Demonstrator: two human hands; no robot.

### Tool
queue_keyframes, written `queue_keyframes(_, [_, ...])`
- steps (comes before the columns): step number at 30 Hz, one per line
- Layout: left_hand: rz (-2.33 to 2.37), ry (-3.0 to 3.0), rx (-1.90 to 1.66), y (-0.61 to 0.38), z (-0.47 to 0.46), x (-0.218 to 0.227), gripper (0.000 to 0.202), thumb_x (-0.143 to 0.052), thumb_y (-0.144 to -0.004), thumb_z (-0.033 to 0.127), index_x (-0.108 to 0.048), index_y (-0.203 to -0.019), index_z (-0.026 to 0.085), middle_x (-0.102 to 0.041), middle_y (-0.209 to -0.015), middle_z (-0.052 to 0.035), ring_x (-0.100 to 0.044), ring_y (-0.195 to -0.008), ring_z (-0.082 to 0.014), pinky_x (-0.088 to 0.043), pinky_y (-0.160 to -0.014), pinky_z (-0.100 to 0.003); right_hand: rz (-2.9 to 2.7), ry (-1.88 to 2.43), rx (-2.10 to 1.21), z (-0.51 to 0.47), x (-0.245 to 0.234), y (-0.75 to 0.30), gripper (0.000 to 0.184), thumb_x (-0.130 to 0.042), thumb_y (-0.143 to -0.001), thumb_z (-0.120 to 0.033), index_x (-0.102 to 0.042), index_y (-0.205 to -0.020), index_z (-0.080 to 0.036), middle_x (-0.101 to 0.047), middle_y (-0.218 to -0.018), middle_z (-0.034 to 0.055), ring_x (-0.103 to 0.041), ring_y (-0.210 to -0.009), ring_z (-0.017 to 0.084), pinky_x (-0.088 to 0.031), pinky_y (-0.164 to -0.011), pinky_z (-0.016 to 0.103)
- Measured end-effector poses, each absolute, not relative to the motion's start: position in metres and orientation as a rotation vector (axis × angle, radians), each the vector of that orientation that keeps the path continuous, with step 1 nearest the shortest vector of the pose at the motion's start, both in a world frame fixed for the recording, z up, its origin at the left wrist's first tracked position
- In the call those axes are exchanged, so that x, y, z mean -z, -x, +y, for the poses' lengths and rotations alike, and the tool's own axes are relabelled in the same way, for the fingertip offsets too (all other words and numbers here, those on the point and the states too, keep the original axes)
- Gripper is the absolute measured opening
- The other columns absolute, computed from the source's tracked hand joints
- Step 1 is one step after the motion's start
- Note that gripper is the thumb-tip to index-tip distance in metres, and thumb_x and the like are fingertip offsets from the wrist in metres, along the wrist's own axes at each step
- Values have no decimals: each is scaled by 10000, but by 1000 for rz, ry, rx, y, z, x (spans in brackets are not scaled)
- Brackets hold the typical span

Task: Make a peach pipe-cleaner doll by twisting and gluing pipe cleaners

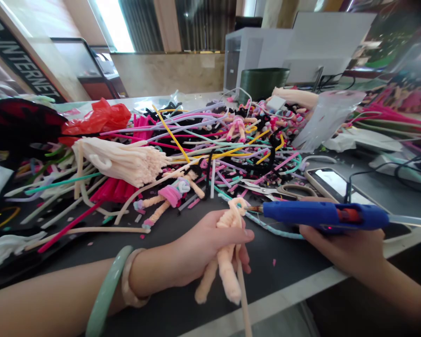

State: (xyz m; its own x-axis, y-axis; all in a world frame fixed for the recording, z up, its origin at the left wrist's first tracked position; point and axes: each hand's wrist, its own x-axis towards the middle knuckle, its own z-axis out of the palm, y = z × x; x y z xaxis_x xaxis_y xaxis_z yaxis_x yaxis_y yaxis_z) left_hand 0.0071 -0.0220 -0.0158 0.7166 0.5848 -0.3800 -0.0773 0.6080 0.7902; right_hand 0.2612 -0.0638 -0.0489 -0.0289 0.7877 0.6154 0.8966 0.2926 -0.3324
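Observation:
My left hand (210, 245) is closed around a peach pipe-cleaner doll figure (226, 255), its legs hanging below my fingers and its looped head sticking up. My right hand (344, 248) grips a blue hot glue gun (323, 215). The gun lies level, and its metal nozzle touches the figure's head at the top. A green bangle and a pale bracelet sit on my left wrist.
A heap of coloured pipe cleaners (214, 150) covers the dark table (182, 299). A finished doll in a pink dress (171, 194) lies ahead, beside a bundle of peach stems (122, 161). Scissors (284, 189), a phone (331, 182), a red bag (98, 117) and cables lie around.

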Motion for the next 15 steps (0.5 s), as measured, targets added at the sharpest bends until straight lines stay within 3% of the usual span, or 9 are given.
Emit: queue_keyframes(15, [677, -835, -422, -7, -22, 17, 159, -648, -814, 234, -507, -832, 163, -614, -550, 43, -511, -379, -60, -542, -707, -342, -1840, 1501, 245, -64, 48, -261, 229, -563, -799, -310, -599, -1023, -279, -759, -944, 4, -737, -797, 273, -562, -627, 348])
